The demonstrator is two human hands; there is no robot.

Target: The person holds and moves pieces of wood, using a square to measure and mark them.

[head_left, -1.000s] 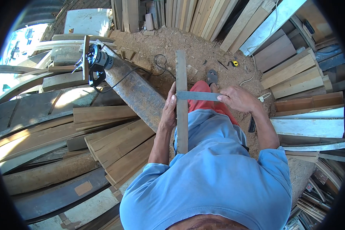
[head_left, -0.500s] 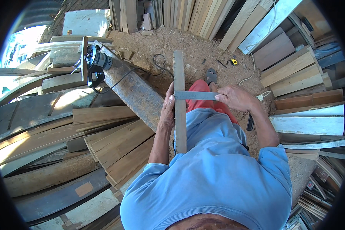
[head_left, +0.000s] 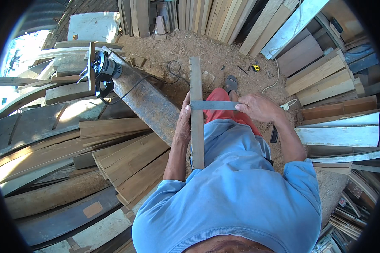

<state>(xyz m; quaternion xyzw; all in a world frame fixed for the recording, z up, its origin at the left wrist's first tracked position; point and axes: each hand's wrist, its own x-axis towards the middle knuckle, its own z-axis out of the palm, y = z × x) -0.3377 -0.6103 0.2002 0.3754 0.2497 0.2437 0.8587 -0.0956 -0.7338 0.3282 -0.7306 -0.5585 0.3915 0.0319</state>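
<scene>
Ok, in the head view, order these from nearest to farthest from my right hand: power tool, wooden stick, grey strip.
1. Grey strip: held in the right hand.
2. Wooden stick: left of that hand, across the strip's other end.
3. Power tool: well off to the upper left.

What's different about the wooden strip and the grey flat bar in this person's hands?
The wooden strip is brownish; the flat bar is bluish grey. The strip looks longer than the bar's visible part. The strip points away from the person, while the bar lies crosswise over it. Both are narrow and straight.
</scene>
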